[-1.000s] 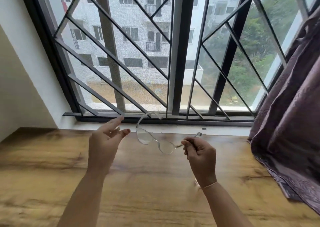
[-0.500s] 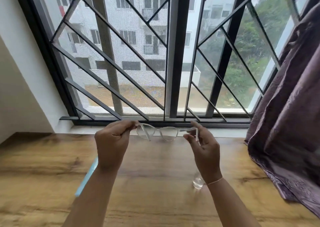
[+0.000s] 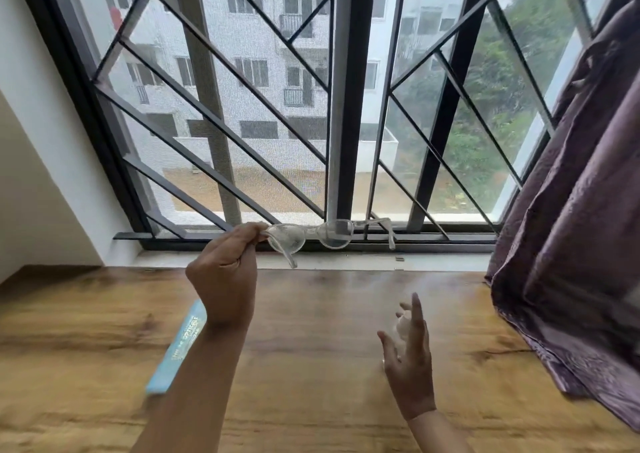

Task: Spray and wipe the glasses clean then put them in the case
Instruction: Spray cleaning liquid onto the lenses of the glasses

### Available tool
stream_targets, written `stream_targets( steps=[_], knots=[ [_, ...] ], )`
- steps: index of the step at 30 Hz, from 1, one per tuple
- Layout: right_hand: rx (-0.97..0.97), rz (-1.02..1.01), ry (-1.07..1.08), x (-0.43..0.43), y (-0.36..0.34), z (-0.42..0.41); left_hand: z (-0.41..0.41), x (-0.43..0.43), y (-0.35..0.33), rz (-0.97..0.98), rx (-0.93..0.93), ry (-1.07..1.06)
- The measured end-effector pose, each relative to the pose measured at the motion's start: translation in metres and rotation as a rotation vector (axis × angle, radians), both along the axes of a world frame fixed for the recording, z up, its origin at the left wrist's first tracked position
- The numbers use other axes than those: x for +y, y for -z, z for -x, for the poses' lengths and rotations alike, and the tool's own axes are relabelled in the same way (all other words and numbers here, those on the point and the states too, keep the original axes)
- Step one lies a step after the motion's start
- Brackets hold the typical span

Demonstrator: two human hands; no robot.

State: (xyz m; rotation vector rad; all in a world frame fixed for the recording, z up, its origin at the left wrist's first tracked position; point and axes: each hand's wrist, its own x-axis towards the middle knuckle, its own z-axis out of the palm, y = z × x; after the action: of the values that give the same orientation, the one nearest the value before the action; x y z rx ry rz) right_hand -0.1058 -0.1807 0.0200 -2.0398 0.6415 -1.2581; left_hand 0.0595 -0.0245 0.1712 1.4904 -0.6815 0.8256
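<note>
Clear-framed glasses (image 3: pixel 311 236) hang in the air in front of the window sill, arms unfolded. My left hand (image 3: pixel 225 272) pinches them at their left hinge. My right hand (image 3: pixel 410 355) is lower, over the wooden table (image 3: pixel 311 366), fingers spread and holding nothing. A small clear bottle (image 3: pixel 402 326) stands on the table right behind those fingers, mostly hidden and blurred. A light blue flat case (image 3: pixel 180 347) lies on the table, partly covered by my left forearm.
A barred window (image 3: pixel 339 106) with a white sill (image 3: pixel 346 260) runs along the table's far edge. A purple curtain (image 3: pixel 571 245) hangs at the right and drapes onto the table. A white wall (image 3: pixel 41 175) closes the left side.
My right hand has let go of the glasses and dropped toward the table near the small bottle. My left hand now holds the glasses alone, raised at sill height.
</note>
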Motion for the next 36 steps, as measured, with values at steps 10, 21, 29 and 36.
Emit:
stream_targets(
  steps=[10, 21, 29, 36],
  knots=[
    [0.04, 0.075, -0.012, 0.001, 0.006, 0.002, 0.001, 0.003, -0.003, 0.009, 0.036, 0.022],
    [-0.157, 0.311, -0.224, 0.066, -0.098, -0.037, 0.002, 0.001, 0.004, -0.012, -0.005, 0.0],
    [-0.157, 0.361, -0.241, 0.073, -0.108, -0.048, 0.002, 0.002, 0.005, -0.009, -0.012, -0.014],
    [-0.159, 0.318, -0.214, 0.072, -0.1, -0.042, -0.002, 0.004, 0.006, -0.01, 0.011, -0.016]
  ],
)
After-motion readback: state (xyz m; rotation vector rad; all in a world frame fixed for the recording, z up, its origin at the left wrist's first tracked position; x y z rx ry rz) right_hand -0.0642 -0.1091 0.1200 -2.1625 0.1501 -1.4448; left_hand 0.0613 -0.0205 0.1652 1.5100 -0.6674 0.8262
